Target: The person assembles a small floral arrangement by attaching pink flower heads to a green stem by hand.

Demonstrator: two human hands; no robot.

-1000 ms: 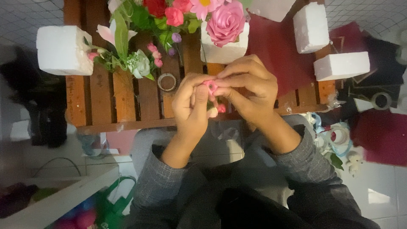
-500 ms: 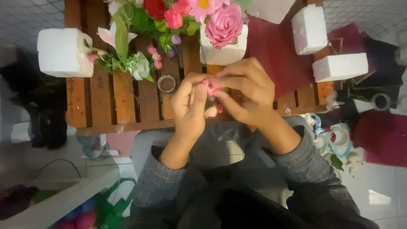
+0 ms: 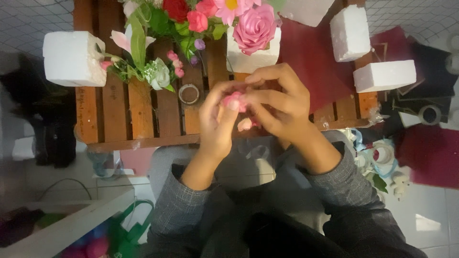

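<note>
- Pinching a small pink fabric flower bud (image 3: 235,101) between both hands, my left hand (image 3: 217,119) and right hand (image 3: 277,102) are closing their fingertips on it.
- Hovering it over the slatted brown wooden table (image 3: 114,114), I am keeping it near the small metal ring (image 3: 189,93).

Most of the small pink flower (image 3: 235,101) is hidden between the fingers of the left hand (image 3: 217,119) and the right hand (image 3: 277,102); its stem cannot be seen. Above it, the bouquet (image 3: 210,19) and a white foam block (image 3: 306,8) are cut off by the top edge. Below it, the things in the green bag (image 3: 122,234) are blurred beyond telling.
</note>
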